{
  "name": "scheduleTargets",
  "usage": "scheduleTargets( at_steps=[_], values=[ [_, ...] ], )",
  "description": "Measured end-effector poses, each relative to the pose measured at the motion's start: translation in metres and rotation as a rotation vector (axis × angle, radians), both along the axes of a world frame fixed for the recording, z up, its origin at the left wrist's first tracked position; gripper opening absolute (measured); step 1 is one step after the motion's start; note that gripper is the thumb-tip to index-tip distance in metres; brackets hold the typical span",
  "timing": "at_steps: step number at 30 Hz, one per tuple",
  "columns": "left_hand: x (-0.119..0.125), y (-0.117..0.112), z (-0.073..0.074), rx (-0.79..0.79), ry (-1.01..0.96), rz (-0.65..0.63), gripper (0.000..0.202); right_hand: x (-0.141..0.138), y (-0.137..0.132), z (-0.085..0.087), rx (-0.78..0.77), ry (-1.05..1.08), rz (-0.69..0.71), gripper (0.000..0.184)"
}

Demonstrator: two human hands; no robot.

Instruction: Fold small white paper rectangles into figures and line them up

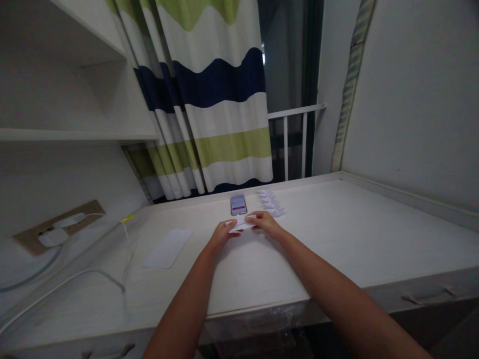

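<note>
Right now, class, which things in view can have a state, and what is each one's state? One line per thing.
Left hand: gripping the strip's left end
Right hand: gripping its right end
Strip: folded paper, held
Phone: screen lit
Paper shapes: folded, in a row
Sheet: lying flat
Curtain: partly drawn
Plugs: in the socket

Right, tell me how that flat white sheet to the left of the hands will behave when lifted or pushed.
The white sheet looks paper-thin, so it would probably feel light and sag if lifted by one corner. Lying flat on the smooth-looking desk, it would likely slide rather than tip.
</note>
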State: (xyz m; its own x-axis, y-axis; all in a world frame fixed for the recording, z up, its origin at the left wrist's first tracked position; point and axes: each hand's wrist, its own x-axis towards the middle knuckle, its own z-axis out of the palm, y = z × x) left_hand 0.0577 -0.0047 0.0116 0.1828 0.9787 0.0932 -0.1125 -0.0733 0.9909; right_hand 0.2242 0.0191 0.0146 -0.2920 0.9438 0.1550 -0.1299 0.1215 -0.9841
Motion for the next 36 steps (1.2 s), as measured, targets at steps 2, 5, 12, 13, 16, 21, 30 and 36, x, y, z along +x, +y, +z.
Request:
scheduleTargets(
  at_steps=[2,5,12,13,16,21,30,36],
  values=[
    [0.0,0.002,-0.002,-0.003,0.0,-0.013,0.037,0.0,-0.001,0.0,0.017,-0.009,0.0,0.028],
    [-0.001,0.007,-0.005,0.012,0.014,-0.003,0.038,0.001,-0.001,-0.002,0.043,-0.035,-0.03,0.027],
    [0.001,0.01,-0.007,0.074,0.039,0.083,0.042,0.001,0.003,-0.003,0.211,-0.035,-0.151,0.028],
    [0.002,0.009,-0.006,0.081,0.037,0.082,0.043,0.001,0.004,-0.003,0.236,-0.042,-0.178,0.029],
    [0.003,0.009,-0.005,0.121,0.032,0.102,0.042,0.001,0.007,-0.005,0.249,-0.049,-0.199,0.03],
    [0.001,0.01,-0.004,0.185,0.016,0.124,0.049,-0.001,0.007,-0.007,0.23,0.014,-0.149,0.032],
    [0.001,0.006,0.0,0.283,0.169,0.18,0.044,-0.004,0.003,-0.009,0.039,0.014,-0.047,0.039],
    [0.006,0.001,0.002,0.391,0.343,0.179,0.034,-0.006,-0.001,-0.012,0.167,-0.187,-0.011,0.032]
  ],
)
